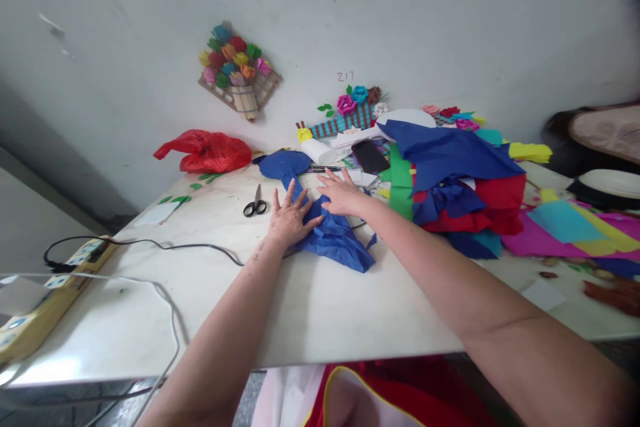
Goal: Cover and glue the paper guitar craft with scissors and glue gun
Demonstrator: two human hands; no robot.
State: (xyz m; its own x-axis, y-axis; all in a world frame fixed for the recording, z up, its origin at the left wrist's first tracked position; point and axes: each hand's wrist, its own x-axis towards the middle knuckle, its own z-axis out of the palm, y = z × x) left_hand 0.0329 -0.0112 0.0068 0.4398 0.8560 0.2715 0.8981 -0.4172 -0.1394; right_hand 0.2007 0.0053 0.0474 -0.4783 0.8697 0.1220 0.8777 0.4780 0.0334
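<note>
A wrinkled piece of blue paper (336, 245) lies on the table in front of me. My left hand (291, 217) rests on its left side, palm down with the fingers spread. Over its upper right part is my right hand (343, 195), fingers stretched out and apart. Whether that palm presses on the paper, I cannot tell. Beyond the hands, a rounded blue piece (284, 164) runs down towards them in a narrow strip. Black-handled scissors (255, 204) lie left of my left hand. Part of the blue paper is hidden beneath my hands.
A red plastic bag (207, 152) sits at the back left. Blue sheets (453, 153) top a coloured paper heap at right, beside a dark phone (370, 156). A black cable (170, 245) runs from the power strip (65, 290). Paper flowers (235, 60) hang on the wall.
</note>
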